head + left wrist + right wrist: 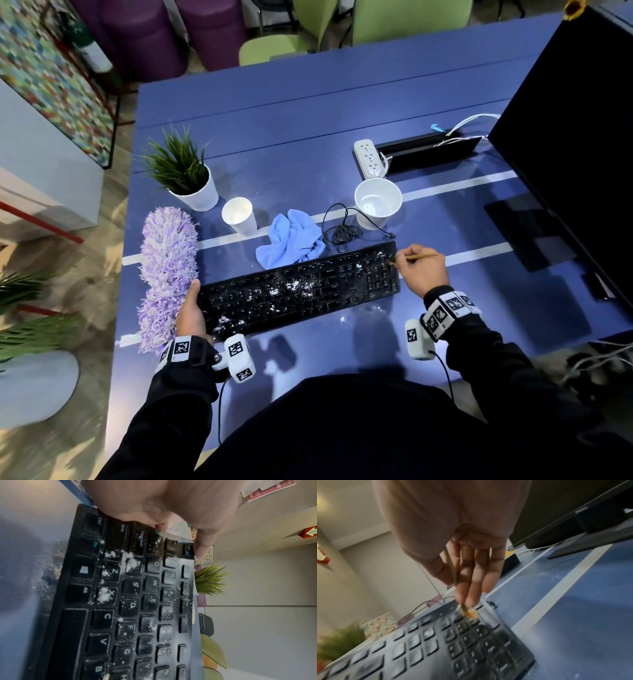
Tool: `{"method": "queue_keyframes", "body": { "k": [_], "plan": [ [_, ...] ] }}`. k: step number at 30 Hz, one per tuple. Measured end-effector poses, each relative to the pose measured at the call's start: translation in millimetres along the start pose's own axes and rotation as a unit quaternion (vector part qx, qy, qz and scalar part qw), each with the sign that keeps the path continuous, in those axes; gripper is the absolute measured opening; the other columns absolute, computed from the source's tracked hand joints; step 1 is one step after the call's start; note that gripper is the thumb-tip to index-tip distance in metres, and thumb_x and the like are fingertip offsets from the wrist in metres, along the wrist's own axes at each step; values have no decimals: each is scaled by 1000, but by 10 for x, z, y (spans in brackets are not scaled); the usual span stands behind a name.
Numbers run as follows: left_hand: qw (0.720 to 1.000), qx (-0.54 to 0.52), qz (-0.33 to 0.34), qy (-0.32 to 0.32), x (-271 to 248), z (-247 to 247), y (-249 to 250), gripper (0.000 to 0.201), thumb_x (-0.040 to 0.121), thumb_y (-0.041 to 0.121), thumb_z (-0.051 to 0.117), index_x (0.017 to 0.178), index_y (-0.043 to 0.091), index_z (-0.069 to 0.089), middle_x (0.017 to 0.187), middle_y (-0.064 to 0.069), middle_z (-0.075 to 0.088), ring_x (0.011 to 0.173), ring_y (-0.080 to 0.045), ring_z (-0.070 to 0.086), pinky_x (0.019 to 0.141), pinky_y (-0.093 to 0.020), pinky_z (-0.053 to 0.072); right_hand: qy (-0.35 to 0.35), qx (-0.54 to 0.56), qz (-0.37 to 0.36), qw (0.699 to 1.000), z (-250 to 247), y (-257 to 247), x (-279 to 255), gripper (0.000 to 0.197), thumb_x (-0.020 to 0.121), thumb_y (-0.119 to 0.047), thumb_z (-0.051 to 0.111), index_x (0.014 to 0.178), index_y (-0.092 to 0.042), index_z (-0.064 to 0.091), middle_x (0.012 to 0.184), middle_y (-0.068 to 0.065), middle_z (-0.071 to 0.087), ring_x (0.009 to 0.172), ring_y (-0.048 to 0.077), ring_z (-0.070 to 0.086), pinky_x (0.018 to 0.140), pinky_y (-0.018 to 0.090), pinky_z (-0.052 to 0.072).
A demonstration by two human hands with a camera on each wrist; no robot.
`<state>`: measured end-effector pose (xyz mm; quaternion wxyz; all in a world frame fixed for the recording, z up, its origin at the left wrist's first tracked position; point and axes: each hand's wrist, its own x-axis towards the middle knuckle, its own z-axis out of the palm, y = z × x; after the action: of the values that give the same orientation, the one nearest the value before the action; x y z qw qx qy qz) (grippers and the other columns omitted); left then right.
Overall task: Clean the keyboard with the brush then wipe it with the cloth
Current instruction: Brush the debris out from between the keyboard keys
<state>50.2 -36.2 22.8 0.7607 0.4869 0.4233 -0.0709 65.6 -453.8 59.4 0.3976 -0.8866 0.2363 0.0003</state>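
A black keyboard point(301, 291) dusted with white powder lies across the blue table point(308, 144). My right hand point(416, 265) pinches a thin wooden brush point(419, 256), and the bristle tip point(471, 613) touches the keys at the keyboard's far right corner point(471, 622). My left hand point(191, 311) grips the keyboard's left end, with the thumb along the far edge point(200, 547) and powder clumps on nearby keys point(128, 562). A crumpled light blue cloth point(291, 240) sits just behind the keyboard's middle.
A purple fluffy duster point(168, 270) lies left of the keyboard. Behind stand a potted plant point(186, 174), a paper cup point(238, 216), a white bowl point(376, 202), a coiled cable point(342, 233) and a power strip point(368, 157). A dark monitor point(575, 137) fills the right.
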Motion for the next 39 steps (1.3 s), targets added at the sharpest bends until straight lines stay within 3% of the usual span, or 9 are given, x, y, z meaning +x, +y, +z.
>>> {"method": "queue_keyframes", "body": {
  "k": [3,6,11,17,24,29,33,36,39],
  "plan": [
    [1000,1,-4,11,1,3,22,86,56,62,76,125,12,64,118,-13,69,97,-31,69,83,-43,56,-77,-15,-29,996,120,27,-64,18,83,-37,60,72,-24,66,71,-5,71,85,25,66,83,34,56],
    [1000,5,-6,8,-5,-6,25,90,55,64,78,127,12,62,123,-14,67,103,-32,68,83,-44,56,-33,39,24,998,112,164,50,20,72,-49,51,78,-36,65,65,-2,70,83,29,68,77,43,59],
    [1000,13,-2,6,21,-33,21,89,57,66,76,127,14,62,119,-12,69,102,-30,69,84,-42,56,-115,19,-38,992,196,-51,-140,16,81,-35,62,66,-29,66,70,-5,73,75,18,71,79,34,59],
    [1000,5,12,-1,24,-28,20,86,61,63,74,128,12,62,122,-13,68,106,-30,68,82,-39,55,-86,1,12,996,145,107,8,30,72,-45,47,71,-19,61,63,2,70,75,29,69,73,43,59],
    [1000,-13,17,-5,2,5,-1,85,58,61,74,127,12,63,118,-11,69,100,-28,69,81,-38,56,-75,92,-45,992,127,-267,-171,16,81,-35,61,72,-24,67,70,-3,73,72,20,71,78,41,60],
    [1000,-7,10,0,23,-28,9,92,52,65,78,127,13,62,121,-12,68,105,-30,68,83,-40,55,-146,19,-32,989,267,-133,-198,27,73,-56,52,77,-32,64,77,-8,71,88,27,67,80,40,59],
    [1000,-15,12,-15,4,-13,-3,80,66,63,70,127,12,62,119,-12,69,98,-28,70,73,-35,56,-128,62,-33,989,187,-289,-230,18,81,-35,61,72,-21,66,72,3,73,72,29,70,74,41,60],
    [999,-17,16,-23,-23,32,-7,56,79,57,63,116,15,66,108,-8,71,82,-23,72,64,-31,57,-131,-23,-9,991,184,-224,-202,18,78,-44,55,69,-30,62,77,-10,69,81,19,65,76,30,56],
    [1000,-16,17,-20,-26,28,0,67,75,59,65,123,11,65,117,-11,70,91,-26,71,70,-34,57,-111,-15,15,994,150,-181,-158,20,75,-45,55,67,-28,62,83,-9,72,75,17,68,73,30,58]
  ]
}}
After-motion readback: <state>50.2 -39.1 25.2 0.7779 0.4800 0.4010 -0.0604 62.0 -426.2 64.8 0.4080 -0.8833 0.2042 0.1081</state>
